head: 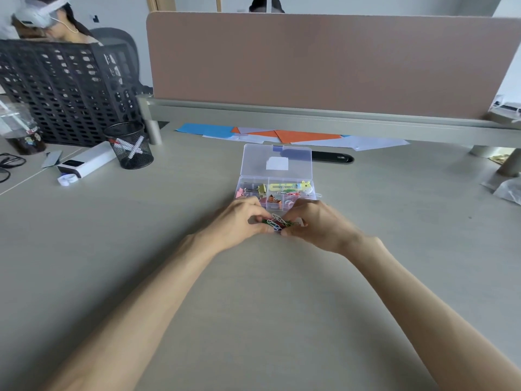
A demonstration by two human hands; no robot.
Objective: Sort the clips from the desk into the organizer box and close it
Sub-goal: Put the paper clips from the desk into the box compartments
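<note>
Two bare forearms reach forward across a pale desk (112, 249), and the hands meet near its middle. The left hand (239, 221) and the right hand (318, 222) curl inward toward each other, fingertips close together, gathering a small heap of coloured paper clips (277, 222) between them. The clips are white, green and red, tangled in a loose bunch at the near edge of the organizer box.

Just beyond the hands sits the organizer box (315, 195), clear plastic and divided into small compartments holding pink, orange and yellow clips and a long yellow item. Its lid (277, 159) is open, folded back away from the person.

Farther off lie sheets of blue, orange and white paper (296, 136) beneath a tan divider panel (324, 63). To the left stand a black mesh pen cup (131, 145) and a white device (87, 162).
</note>
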